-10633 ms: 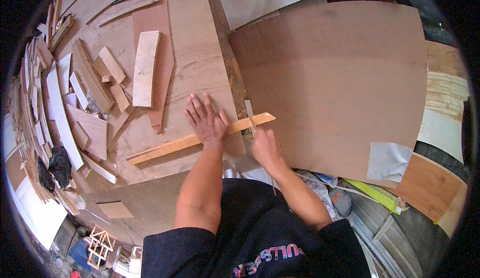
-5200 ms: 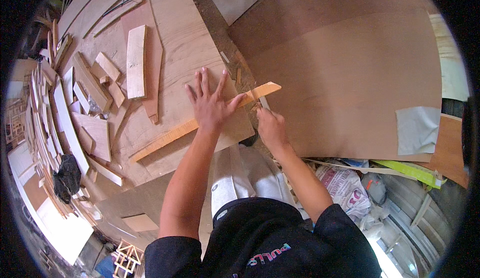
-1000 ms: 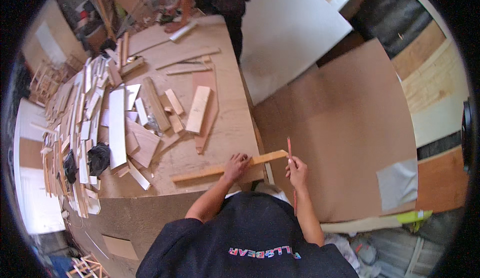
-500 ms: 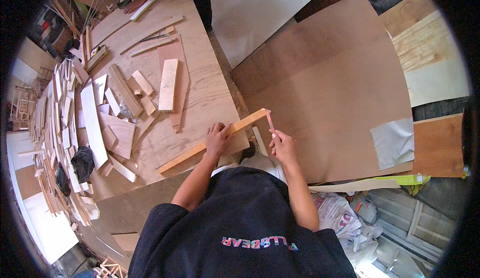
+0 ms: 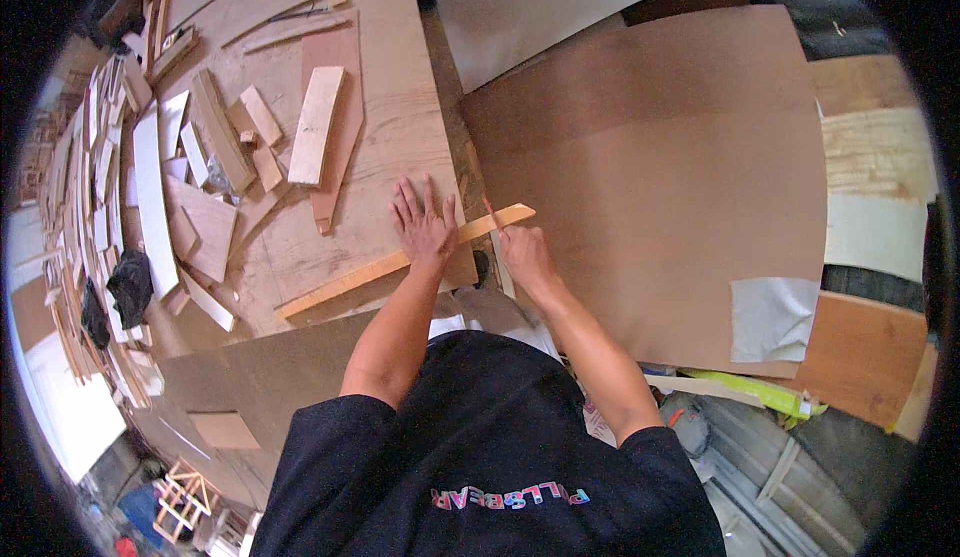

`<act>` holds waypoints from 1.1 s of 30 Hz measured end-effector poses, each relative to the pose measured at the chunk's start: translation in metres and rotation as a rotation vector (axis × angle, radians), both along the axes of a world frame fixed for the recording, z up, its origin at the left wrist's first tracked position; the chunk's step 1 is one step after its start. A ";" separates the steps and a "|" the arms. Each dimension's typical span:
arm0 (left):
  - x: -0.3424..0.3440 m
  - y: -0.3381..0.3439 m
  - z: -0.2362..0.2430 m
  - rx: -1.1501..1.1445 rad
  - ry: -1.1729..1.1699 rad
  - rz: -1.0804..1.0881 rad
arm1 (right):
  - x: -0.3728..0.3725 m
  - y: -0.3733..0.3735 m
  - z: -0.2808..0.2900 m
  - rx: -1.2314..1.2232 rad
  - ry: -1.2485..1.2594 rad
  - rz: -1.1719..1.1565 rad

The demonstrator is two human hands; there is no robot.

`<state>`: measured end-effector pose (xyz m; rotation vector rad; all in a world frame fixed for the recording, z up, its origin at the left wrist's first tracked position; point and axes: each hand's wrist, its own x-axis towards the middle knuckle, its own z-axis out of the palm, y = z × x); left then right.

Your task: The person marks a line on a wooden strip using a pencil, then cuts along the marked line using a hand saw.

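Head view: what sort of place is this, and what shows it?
Probably a woodworking shop: wood offcuts on a worktable, a brown board beside it, a wooden strip under the left hand.

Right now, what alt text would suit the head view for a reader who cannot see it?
A person's left hand lies spread over a long, narrow, orange-brown wooden strip on a brown plywood tabletop, while the right hand holds a thin reddish tool where the strip overhangs the edge. White and brown wooden pieces lie to the left.
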<state>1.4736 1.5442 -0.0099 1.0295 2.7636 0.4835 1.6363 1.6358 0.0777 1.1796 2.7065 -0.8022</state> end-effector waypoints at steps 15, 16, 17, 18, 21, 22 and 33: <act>0.002 0.011 0.024 -0.145 -0.009 0.017 | -0.020 0.020 0.010 -0.143 0.049 0.027; 0.004 0.011 0.024 -0.165 -0.022 0.021 | -0.019 0.021 0.012 -0.151 0.035 0.016; 0.007 0.010 0.023 -0.185 -0.034 0.023 | -0.019 0.020 0.013 -0.159 0.020 0.003; 0.006 0.011 0.022 -0.205 -0.046 0.024 | -0.020 0.020 0.014 -0.167 0.006 -0.012; 0.004 0.011 0.021 -0.198 -0.033 0.023 | -0.025 0.026 0.005 -0.133 -0.077 0.107; 0.007 0.008 0.022 -0.215 -0.037 0.024 | -0.020 0.024 0.006 -0.154 -0.039 0.071; 0.005 0.009 0.024 -0.271 -0.067 0.029 | -0.019 0.014 0.025 -0.166 -0.039 -0.014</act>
